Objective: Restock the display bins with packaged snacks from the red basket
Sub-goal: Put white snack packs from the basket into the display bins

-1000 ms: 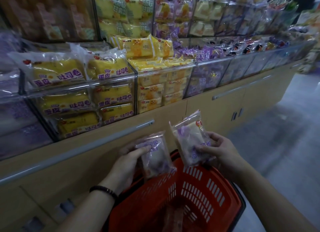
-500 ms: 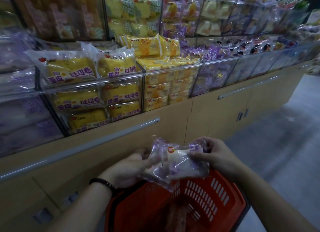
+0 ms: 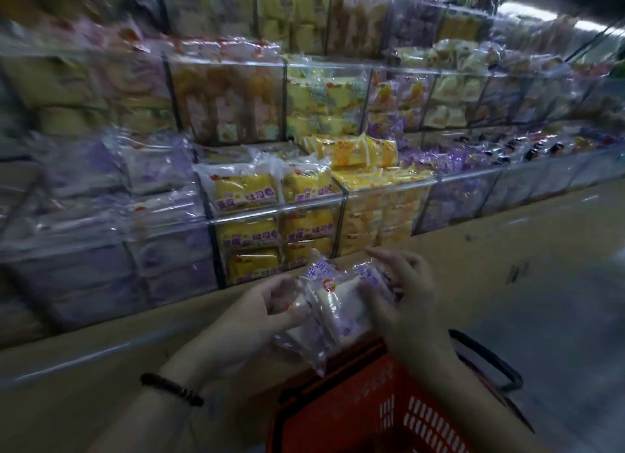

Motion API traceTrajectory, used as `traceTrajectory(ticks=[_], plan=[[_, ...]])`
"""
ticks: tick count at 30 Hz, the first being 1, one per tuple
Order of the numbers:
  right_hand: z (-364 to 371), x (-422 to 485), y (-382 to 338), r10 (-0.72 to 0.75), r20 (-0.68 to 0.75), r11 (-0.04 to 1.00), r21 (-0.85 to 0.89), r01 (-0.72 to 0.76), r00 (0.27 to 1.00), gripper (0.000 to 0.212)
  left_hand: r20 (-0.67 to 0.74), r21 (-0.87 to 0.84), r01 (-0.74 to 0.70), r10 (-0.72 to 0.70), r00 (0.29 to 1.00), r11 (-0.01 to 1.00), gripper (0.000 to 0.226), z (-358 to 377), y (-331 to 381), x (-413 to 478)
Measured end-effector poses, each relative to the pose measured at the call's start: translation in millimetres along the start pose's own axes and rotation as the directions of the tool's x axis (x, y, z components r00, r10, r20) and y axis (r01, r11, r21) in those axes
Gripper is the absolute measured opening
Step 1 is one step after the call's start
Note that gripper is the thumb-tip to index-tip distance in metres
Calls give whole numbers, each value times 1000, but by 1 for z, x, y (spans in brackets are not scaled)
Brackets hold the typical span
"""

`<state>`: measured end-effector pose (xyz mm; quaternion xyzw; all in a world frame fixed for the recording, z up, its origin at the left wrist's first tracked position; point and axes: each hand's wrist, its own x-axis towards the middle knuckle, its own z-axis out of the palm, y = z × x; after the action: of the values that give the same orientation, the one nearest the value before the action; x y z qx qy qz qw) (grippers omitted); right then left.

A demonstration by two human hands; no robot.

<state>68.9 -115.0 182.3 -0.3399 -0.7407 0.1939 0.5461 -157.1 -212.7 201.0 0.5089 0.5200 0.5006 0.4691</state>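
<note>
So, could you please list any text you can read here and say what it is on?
"蛋皮 吐司卷": on the yellow packs.
Purple print on the held packs: too blurred to read.
Red round logo on them: unreadable.
Every other label: too blurred to read.

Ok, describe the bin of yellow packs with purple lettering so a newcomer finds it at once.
On the tan counter runs a lower row of clear bins; this bin stands just beyond the left hand and right hand gripping white-purple packs. Its deep yellow packs carry purple lettering, while the left neighbour holds pale purple packs and the right neighbour lighter yellow ones.
</note>
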Motion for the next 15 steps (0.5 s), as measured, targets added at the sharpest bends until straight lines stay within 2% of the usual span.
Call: traceTrajectory(ticks=[2,5,7,10,12,15], plan=[[19,7,-35,-165,-16,986,-43,164,986,42,-55,12,-40,40,998,999,57,-16,30,-22],[38,20,-87,-266,122,963,85,257,956,31,-190,134,-153,177,966,979,49,-44,67,-50],[43,30,-116,-312,249,947,158,279,917,44,-241,188,-179,222,945,966,47,-70,91,-68],[57,46,-150,-392,378,920,151,362,839,68,-296,267,-184,263,919,946,51,-109,124,-93],[77,56,-169,-443,352,896,137,423,825,66,-287,296,-191,278,917,936,57,-134,142,-103],[111,69,-195,-490,271,871,107,480,828,51,-318,347,-149,266,910,926,73,-170,161,-112]])
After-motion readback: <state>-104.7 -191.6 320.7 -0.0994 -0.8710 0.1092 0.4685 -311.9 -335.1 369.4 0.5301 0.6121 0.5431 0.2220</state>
